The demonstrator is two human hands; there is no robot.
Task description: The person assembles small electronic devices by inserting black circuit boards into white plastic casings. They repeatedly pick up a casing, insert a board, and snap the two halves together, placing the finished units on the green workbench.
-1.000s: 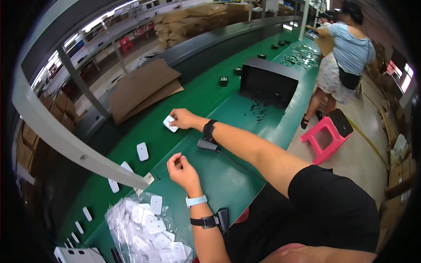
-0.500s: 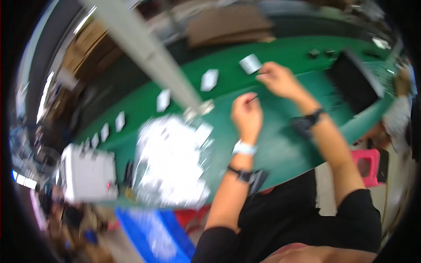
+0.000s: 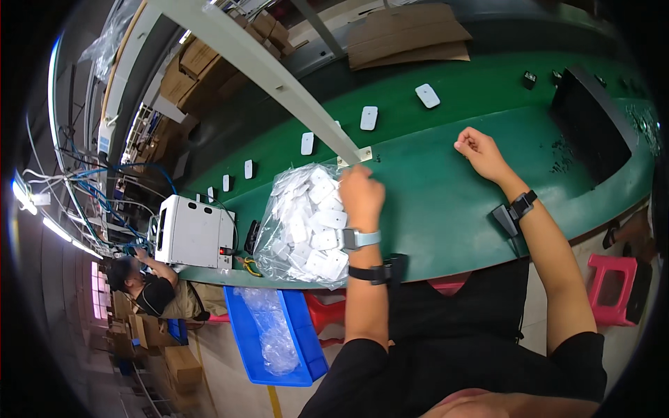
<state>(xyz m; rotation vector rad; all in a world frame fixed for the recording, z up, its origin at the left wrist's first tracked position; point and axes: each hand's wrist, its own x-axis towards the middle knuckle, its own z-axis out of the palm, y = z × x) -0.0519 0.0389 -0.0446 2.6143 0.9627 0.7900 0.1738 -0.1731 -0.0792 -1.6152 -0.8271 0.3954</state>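
Note:
My left hand (image 3: 361, 198) is at the upper right edge of a clear plastic bag (image 3: 266, 245) full of flat white rounded plates (image 3: 324, 239). Its fingers are bent down and partly hidden, so anything inside them does not show. Farther right, my right hand (image 3: 479, 153) hovers over the green table (image 3: 432, 216) with thumb and fingertips together; whatever may be between them is too small to make out. Beyond it, on the green belt, lies a white plate (image 3: 427, 96), with several more spaced out in a row toward the left.
A slanted pale post (image 3: 279, 87) is bolted down beside the bag. On the left stand a white machine (image 3: 197, 233) and yellow-handled pliers (image 3: 249, 267). A black bin (image 3: 592, 125) lies at the right. Below the table are a blue crate (image 3: 306, 341) and a pink stool (image 3: 613, 289).
My left hand has moved left to the bag, away from my right hand, which no longer reaches over the belt beside a white plate. The whole view has shifted and turned sharper.

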